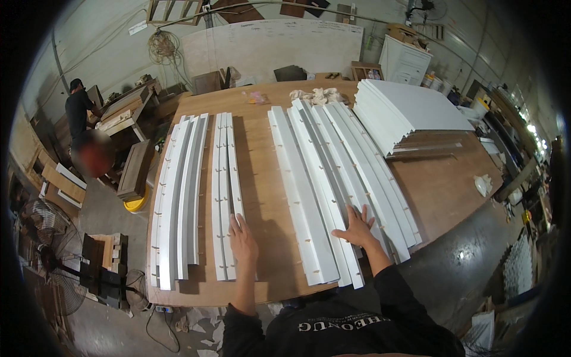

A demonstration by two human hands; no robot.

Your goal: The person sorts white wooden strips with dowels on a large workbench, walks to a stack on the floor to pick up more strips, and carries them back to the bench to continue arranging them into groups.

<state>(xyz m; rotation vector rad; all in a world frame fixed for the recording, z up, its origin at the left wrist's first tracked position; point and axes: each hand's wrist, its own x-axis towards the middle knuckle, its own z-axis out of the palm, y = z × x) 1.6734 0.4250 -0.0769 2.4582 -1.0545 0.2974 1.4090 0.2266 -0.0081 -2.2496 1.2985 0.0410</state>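
Note:
Long white boards with small tan pegs or tabs along their edges lie side by side on a brown wooden table. My left hand (pixel 243 239) rests with its fingers stretched out on the near end of the narrow middle group of white boards (pixel 222 178). Over the right-hand group of white boards (pixel 315 190), my right hand (pixel 357 229) is spread wide, its fingers apart on the board surfaces. Neither hand is closed round a board. A third group of white boards (pixel 178 196) lies at the left, away from both hands.
White panels (pixel 410 113) are stacked at the table's far right. A crumpled cloth (pixel 318 96) and a pink plastic bag (pixel 256 97) lie along the far edge of the table (pixel 262 262). Another person (pixel 80 113) stands at a bench far left. A fan (pixel 50 256) stands near left.

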